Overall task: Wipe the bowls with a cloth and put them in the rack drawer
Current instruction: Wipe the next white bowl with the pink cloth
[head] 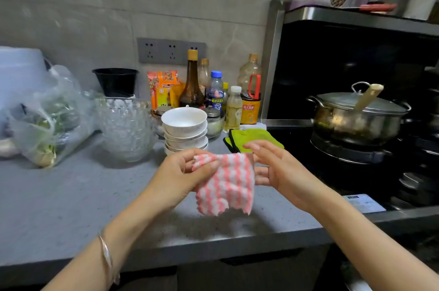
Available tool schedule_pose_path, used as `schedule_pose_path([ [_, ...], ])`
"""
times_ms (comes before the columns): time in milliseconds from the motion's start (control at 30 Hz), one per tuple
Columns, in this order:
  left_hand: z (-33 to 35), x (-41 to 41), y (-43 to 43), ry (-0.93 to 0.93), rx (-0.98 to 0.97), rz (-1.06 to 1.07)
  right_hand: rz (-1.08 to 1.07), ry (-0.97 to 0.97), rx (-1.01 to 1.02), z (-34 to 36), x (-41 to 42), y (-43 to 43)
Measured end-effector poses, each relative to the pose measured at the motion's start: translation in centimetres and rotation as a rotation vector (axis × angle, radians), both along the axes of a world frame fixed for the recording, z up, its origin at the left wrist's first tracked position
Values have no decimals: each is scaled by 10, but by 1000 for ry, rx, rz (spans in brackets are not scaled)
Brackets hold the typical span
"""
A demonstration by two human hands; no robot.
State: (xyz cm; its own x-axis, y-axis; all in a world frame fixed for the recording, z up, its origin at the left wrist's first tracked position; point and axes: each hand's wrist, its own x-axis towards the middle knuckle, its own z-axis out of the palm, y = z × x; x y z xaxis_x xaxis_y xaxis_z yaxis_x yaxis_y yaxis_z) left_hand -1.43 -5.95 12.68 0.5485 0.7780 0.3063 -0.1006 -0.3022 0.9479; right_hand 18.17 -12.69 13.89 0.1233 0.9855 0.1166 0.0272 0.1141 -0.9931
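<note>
A pink-and-white striped cloth (226, 184) hangs above the grey countertop (71, 207), in front of me. My left hand (183, 172) pinches its upper left corner between thumb and fingers. My right hand (273, 167) is at the cloth's right edge with fingers stretched out; whether it grips the cloth is hidden behind the fabric. A stack of white bowls (185, 129) stands on the counter just behind my hands. To its left is a stack of clear glass bowls (126, 129). No rack drawer is in view.
Bottles and seasoning packets (213, 91) line the wall behind the bowls. A green cloth (251, 138) lies by the stove edge. A lidded steel pot (356, 115) sits on the black stove at right. A plastic bag of vegetables (45, 122) lies at left.
</note>
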Motion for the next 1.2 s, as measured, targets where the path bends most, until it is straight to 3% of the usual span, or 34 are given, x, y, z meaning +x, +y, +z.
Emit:
schedule_pose_path([
  [133, 21, -6, 15, 186, 275, -45, 325, -134, -122, 2, 1, 13],
  [233, 30, 0, 37, 400, 451, -49, 430, -198, -201, 3, -11, 24],
  [367, 29, 13, 65, 448, 513, 5, 365, -153, -288, -2, -27, 45],
  [467, 29, 7, 91, 364, 499, 229, 253, 14, -339, -7, -26, 58],
  [567, 27, -11, 119, 545, 609, 419, 133, 156, -352, -12, -15, 65],
  [733, 23, -16, 138, 813, 756, 313, 84, 224, -367, -14, -5, 69],
  [1033, 32, -14, 159, 912, 1001, 332, 76, 163, -378, -14, -8, 67],
  [1200, 38, -15, 158, 706, 970, 325, 46, 217, -369, -16, -4, 58],
])
